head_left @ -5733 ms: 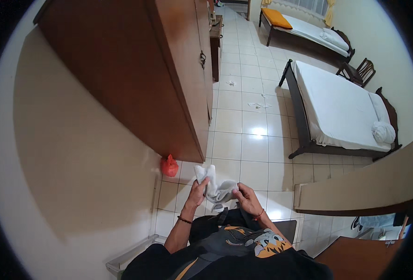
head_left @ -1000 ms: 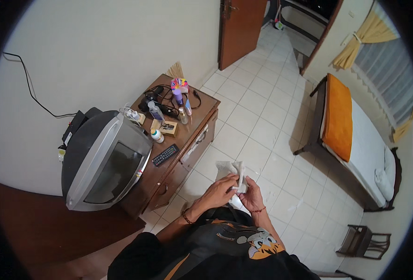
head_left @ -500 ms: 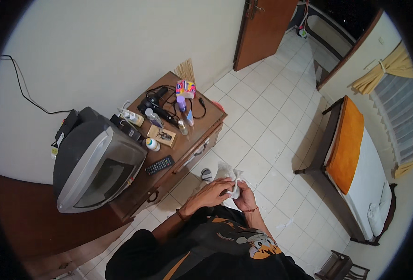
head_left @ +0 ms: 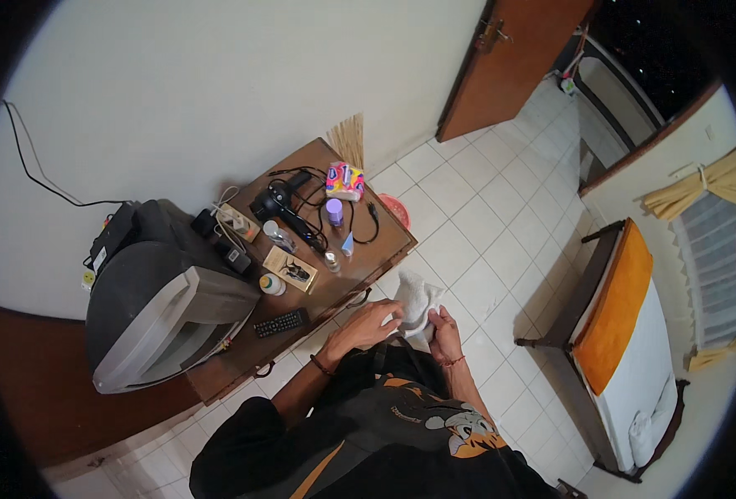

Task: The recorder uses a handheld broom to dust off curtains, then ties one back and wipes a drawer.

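A crumpled white cloth (head_left: 418,297) hangs between my two hands in front of my body. My left hand (head_left: 368,323) grips its left side with bent fingers. My right hand (head_left: 445,334) pinches the right edge, thumb uppermost. The wooden dresser (head_left: 397,247) stands to the left of my hands. On it, a black remote control (head_left: 281,323) lies closest to my left hand. A small box (head_left: 290,269) and a white bottle (head_left: 272,284) sit just beyond the remote.
A bulky television (head_left: 164,333) fills the dresser's left part. Farther back are a hair dryer (head_left: 278,202), a purple-capped bottle (head_left: 334,211) and a tissue pack (head_left: 345,181). A bed with an orange cover (head_left: 617,312) stands right. The brown door (head_left: 513,66) is ajar.
The cloth, bunched up before, is now spread wider. My hands have moved apart, the left one slightly leftward. The view has shifted, and the slipper on the floor is out of sight.
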A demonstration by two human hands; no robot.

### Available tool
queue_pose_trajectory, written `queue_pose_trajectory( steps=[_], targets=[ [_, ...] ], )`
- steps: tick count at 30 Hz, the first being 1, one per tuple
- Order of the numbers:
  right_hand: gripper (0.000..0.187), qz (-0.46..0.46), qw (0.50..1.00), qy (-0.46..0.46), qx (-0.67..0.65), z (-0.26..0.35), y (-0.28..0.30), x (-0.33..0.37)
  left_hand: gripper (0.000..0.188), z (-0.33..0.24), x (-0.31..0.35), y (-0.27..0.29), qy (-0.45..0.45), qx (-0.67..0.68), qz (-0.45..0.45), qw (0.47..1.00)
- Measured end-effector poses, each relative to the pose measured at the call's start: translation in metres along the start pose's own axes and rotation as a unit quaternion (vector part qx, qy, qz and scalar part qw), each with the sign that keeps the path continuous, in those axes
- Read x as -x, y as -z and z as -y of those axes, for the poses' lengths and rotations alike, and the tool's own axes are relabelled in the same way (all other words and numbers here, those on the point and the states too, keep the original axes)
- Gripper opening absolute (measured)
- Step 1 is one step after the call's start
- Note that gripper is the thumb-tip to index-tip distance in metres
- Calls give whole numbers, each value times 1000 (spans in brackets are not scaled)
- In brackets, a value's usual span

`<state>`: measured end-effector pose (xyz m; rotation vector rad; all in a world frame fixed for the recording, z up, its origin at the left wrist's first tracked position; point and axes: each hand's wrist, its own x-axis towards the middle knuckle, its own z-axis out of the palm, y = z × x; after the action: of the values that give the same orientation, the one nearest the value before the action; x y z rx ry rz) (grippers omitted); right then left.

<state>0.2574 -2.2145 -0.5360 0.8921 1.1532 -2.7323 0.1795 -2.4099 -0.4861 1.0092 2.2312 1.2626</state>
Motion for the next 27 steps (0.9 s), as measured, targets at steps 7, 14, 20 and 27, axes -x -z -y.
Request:
queue_pose_trajectory(
  steps=[7, 14, 20, 27],
  targets=[
    [36, 16, 968, 85, 235, 35, -11, -78, 36, 60, 11, -22, 125, -80, -101, 984],
    [28, 23, 819, 144, 554, 51, -51, -158, 62, 80, 10, -44, 314, -168, -157, 921],
    [43, 218, 547, 397, 704, -7, -26, -205, 74, 94, -4, -71, 407, -192, -159, 879],
    [47, 452, 478, 396, 641, -45, -49, -171, 76, 100, -17, -80, 472, -198, -116, 851]
  ],
)
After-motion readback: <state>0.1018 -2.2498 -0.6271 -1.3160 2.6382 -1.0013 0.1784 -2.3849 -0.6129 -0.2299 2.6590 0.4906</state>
